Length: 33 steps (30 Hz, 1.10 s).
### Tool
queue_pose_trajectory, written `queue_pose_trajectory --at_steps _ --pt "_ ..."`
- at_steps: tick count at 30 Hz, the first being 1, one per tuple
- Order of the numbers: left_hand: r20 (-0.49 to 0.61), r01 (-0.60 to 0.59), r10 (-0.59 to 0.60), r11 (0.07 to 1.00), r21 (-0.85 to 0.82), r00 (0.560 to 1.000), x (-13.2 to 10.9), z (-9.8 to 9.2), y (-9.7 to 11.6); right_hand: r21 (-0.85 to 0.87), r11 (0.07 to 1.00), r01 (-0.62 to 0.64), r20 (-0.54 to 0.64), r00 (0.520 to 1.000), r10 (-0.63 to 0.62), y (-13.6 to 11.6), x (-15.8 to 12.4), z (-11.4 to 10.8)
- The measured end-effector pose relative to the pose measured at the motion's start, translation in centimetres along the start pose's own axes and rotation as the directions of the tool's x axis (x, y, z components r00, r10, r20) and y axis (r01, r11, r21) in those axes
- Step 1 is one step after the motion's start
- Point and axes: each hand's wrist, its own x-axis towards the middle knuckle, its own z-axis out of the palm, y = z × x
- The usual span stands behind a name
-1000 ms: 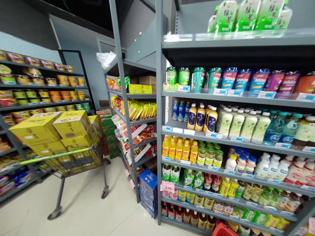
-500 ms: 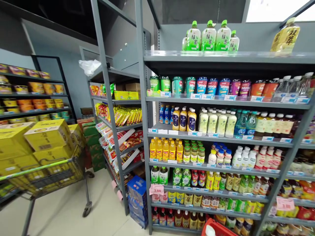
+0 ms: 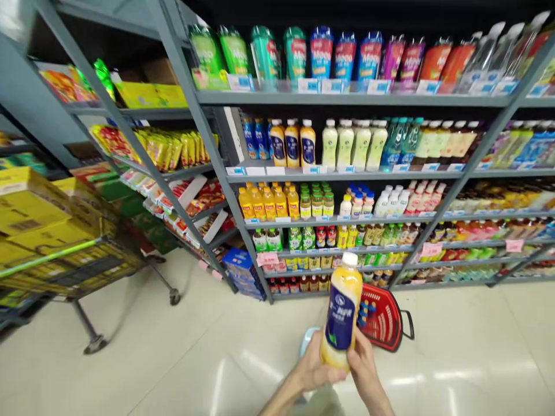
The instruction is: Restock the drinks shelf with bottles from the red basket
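Note:
An upright yellow drink bottle (image 3: 342, 312) with a white cap and a dark blue label is held low in the middle of the view. My left hand (image 3: 314, 368) wraps its lower left side and my right hand (image 3: 364, 364) grips its lower right side. Matching yellow bottles (image 3: 295, 143) stand on the grey drinks shelf (image 3: 347, 173) straight ahead. A red shopping basket (image 3: 384, 319) lies on the floor just behind the bottle, at the foot of the shelves.
A trolley (image 3: 73, 277) stacked with yellow cartons (image 3: 30, 208) stands at the left. A second grey rack (image 3: 173, 173) with snack packets runs back on the left. Blue cartons (image 3: 243, 271) sit on the floor by the rack's corner.
The view has tilted down and pulled back from the shelves. Both my hands have come into view holding the yellow bottle; the red basket now shows fully on the floor.

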Motion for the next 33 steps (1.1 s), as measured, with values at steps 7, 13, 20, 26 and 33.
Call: queue_pose_trajectory --at_steps 7,13,20,26,33 --pt "-0.158 -0.107 0.125 0.987 0.119 0.980 -1.8 0.8 1.7 0.132 0.991 -0.005 0.050 0.999 -0.001 -0.7 -0.3 2.0" --pt "-0.230 -0.045 0.063 0.995 0.084 0.971 -3.0 1.1 1.1 0.170 0.984 -0.057 -0.052 0.996 0.066 -0.5 -0.9 2.3" --pt "-0.320 -0.076 0.141 0.975 0.207 0.937 -3.8 1.1 1.5 0.080 0.991 0.112 -0.282 0.955 -0.085 -3.8 -1.8 3.8" --pt "-0.309 -0.135 0.394 0.778 0.613 0.865 -3.6 1.4 1.4 0.101 0.974 0.204 -0.262 0.950 -0.171 -5.0 -3.3 3.4" --pt "-0.079 -0.310 0.824 0.297 0.903 0.561 -2.0 -0.1 2.4 0.510 0.860 0.026 -0.228 0.968 0.105 -5.9 -2.4 3.5"
